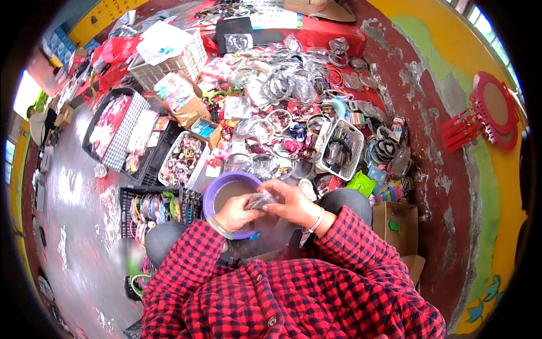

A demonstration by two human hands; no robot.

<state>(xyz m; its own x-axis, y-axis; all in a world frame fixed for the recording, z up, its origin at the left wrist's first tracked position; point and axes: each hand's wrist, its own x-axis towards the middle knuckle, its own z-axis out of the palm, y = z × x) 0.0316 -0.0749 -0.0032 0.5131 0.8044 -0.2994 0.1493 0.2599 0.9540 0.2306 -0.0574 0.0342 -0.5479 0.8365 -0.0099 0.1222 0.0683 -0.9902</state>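
Both hands together, just above the near side of a purple basin (208, 198), a grey bundle (261, 200) between them; kind of item not clear, surface crumpled. Left hand (232, 213) holds the bundle's left side, thumb along the lower edge, fingers bent in close. Right hand (298, 207) grips from the right, thumb beneath, forefinger arched over the top, gap narrow and filled by the bundle. Pale bangle (219, 227) on left wrist, thin white band (317, 219) on right; sleeves (361, 240) red-and-black check. Basin contents brownish; whether liquid, cannot tell. Beyond the basin, a broad heap (276, 85) of bands and small goods, many in clear wrap. Left of the basin, a black crate (192, 204) of coloured hoops; above the crate, a white tray (199, 174) of small mixed pieces. Right of the heap, a white basket (358, 148) with dark bands inside. Nearer, a bright green packet (361, 183) and an open carton (401, 212) holding something green.
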